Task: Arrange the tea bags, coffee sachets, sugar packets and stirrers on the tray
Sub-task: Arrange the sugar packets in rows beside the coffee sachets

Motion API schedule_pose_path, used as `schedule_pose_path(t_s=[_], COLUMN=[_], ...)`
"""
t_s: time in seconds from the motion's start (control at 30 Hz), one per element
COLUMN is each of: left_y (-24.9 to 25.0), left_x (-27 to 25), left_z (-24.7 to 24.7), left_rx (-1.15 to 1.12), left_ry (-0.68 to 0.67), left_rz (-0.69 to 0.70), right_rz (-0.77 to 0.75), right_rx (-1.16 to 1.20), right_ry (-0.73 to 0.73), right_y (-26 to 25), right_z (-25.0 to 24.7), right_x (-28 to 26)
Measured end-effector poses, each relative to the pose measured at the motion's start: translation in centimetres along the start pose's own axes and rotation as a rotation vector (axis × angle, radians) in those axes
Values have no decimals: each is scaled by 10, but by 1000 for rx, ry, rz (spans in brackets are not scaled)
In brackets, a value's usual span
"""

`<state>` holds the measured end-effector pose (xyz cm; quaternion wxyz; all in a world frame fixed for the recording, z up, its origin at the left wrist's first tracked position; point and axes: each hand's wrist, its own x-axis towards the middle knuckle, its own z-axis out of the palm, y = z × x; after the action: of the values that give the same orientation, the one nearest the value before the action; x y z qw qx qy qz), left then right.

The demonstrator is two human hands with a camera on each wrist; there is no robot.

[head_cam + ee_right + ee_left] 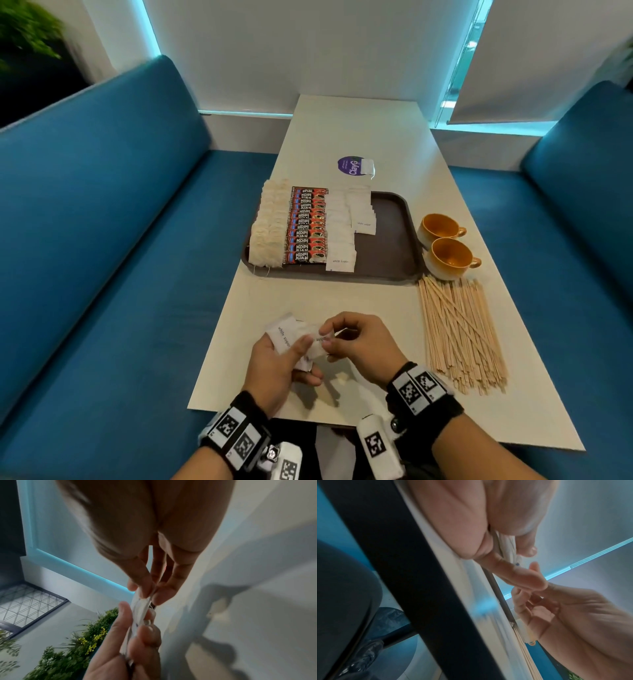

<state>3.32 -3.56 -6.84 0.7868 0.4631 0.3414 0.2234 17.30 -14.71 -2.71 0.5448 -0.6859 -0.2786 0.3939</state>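
Note:
A brown tray [387, 240] holds a column of tea bags [269, 226], a column of red coffee sachets [308, 226] and two columns of white sugar packets [342, 236]. Wooden stirrers [459, 329] lie in a heap on the table, right of my hands. Near the table's front edge my left hand [287, 359] grips a small stack of white sugar packets [286, 334]. My right hand [346, 337] pinches one packet [320, 337] at the top of that stack. In the right wrist view the thumb and fingers [161, 596] squeeze the packet edges [140, 609].
Two orange cups [445, 243] stand right of the tray, just beyond the stirrers. A purple round sticker [349, 166] with one loose packet [367, 168] on it lies behind the tray. Blue sofas [102, 240] flank the white table [342, 130].

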Motion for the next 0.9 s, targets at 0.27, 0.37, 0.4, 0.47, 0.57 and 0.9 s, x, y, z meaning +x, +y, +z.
schedule_pose_path(t_s=[0.27,0.37,0.4,0.47,0.57,0.9], left_y=[-3,-2,-2,-6,-10,0], left_x=[-2,-3,-3,-1,0,0], left_z=[-1,-3,-5,-8,-11,-6], left_rx=[-3,-19,-20,20,49,-106], left_ry=[42,-16,-36,-63,-60,-83], left_rz=[16,4,11,12,39,3], right_rz=[54,61,61,60,59,42], right_rx=[108,154,163,158,142,131], right_ry=[76,94,104,118,122,172], right_y=[12,15,16,18,21,18], right_z=[-4,-5,-6,-7,-7,-19], right_x=[-21,-24,-25,-26,-25,-16])
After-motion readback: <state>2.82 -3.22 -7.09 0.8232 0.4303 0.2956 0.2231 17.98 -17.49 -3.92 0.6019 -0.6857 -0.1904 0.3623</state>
